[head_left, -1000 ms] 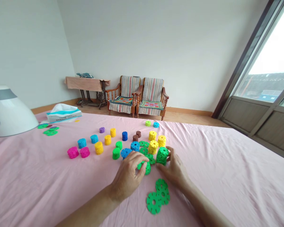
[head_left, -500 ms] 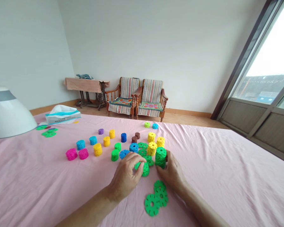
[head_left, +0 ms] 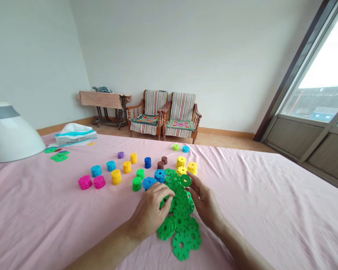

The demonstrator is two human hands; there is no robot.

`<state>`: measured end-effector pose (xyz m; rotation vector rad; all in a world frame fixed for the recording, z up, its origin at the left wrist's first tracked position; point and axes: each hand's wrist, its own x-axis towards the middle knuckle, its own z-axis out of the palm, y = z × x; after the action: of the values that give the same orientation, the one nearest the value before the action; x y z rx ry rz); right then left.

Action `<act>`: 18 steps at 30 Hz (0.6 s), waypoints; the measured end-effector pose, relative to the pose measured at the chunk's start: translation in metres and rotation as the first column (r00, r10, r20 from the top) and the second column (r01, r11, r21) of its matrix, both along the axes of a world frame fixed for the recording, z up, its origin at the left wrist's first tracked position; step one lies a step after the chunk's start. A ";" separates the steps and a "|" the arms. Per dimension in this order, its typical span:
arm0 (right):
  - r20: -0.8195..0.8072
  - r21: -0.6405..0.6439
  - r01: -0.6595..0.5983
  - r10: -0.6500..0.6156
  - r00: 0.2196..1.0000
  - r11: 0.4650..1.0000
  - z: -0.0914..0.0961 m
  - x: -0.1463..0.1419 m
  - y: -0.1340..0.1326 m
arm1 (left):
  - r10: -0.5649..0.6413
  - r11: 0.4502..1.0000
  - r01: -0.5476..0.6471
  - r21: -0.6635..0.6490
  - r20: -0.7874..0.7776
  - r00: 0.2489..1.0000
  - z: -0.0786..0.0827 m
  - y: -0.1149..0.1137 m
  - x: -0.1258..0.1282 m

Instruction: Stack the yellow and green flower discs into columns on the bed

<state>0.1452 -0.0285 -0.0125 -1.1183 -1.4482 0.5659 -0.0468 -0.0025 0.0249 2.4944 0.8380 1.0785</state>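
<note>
A spill of flat green notched discs (head_left: 181, 219) lies on the pink sheet (head_left: 39, 221) between my hands, running from the yellow stacks down toward me. My left hand (head_left: 150, 212) rests on its left side with the fingers curled over some green discs. My right hand (head_left: 204, 200) is at its right side; the fingertips touch a green disc (head_left: 186, 180) at the top of the spill. Short stacks of discs stand behind: yellow (head_left: 181, 162), blue (head_left: 159, 174), green (head_left: 136, 183), pink (head_left: 85, 182).
A white domed appliance (head_left: 11, 131) and a tissue pack (head_left: 76, 137) sit at the far left, with loose green discs (head_left: 59, 156) beside them. Two wooden armchairs (head_left: 166, 116) and a small table (head_left: 104, 101) stand by the back wall. A large window (head_left: 321, 86) is on the right.
The tall green stack by my right hand has toppled and its discs now lie spread toward me over the loose green ones. Both hands stayed close around it.
</note>
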 end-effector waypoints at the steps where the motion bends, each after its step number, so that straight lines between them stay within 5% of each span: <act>1: 0.031 0.013 0.026 -0.026 0.999 1.000 0.002 0.000 -0.002 | -0.001 1.000 0.001 0.001 0.003 1.000 0.000 0.000 0.000; 4: 0.168 0.071 0.078 -0.089 0.982 0.994 0.012 -0.002 -0.014 | 0.014 1.000 -0.014 0.013 0.043 0.999 0.002 0.001 -0.001; 6: 0.315 0.072 -0.018 -0.006 0.949 0.997 0.024 -0.005 -0.024 | 0.034 0.999 -0.036 0.029 0.086 0.996 0.004 0.000 -0.002; 9: 0.557 -0.063 -0.243 0.236 0.796 0.968 0.041 -0.015 -0.039 | 0.076 0.995 -0.085 0.050 0.161 0.984 0.007 0.000 -0.004; 12: 0.691 -0.178 -0.325 0.353 0.631 0.929 0.047 -0.025 -0.044 | 0.113 0.990 -0.128 0.062 0.205 0.972 0.008 0.000 -0.005; 15: 0.760 -0.191 -0.264 0.313 0.570 0.945 0.036 -0.029 -0.037 | 0.115 0.990 -0.130 0.062 0.200 0.973 0.008 0.001 -0.004; 18: 0.804 -0.123 -0.055 0.132 0.580 0.991 0.020 -0.024 -0.024 | 0.111 0.992 -0.121 0.043 0.179 0.978 0.008 0.002 -0.003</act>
<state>0.1211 -0.0527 0.0077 -1.4723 -2.3127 0.1498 -0.0500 -0.0009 0.0326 2.3735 0.9224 1.3546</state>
